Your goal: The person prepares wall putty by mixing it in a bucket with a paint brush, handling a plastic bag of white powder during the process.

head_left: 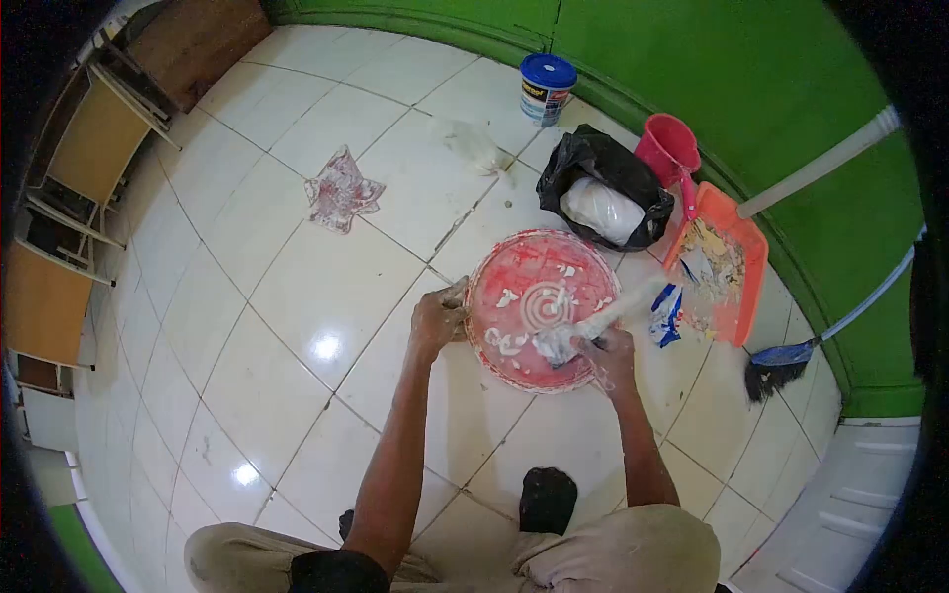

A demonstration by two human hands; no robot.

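Observation:
A round red plastic basin [491,287] stands on the tiles before me, its inside smeared and dotted with white lumps. My left hand [441,318] grips its left rim, the fingers powdered with white. Over the basin's lower right, my right hand [606,358] is closed on a long whitish, smeared thing [599,322]. One end of it hangs over the basin and the other sticks out past the right rim; motion blur hides its exact kind.
Behind the basin stand a black plastic bag [586,158] with a white bag inside, a pink dipper [669,148] and a blue-lidded bucket [546,89]. To the right are an orange dustpan [748,267] with debris and a broom [781,370]. Chairs [94,138] line the left.

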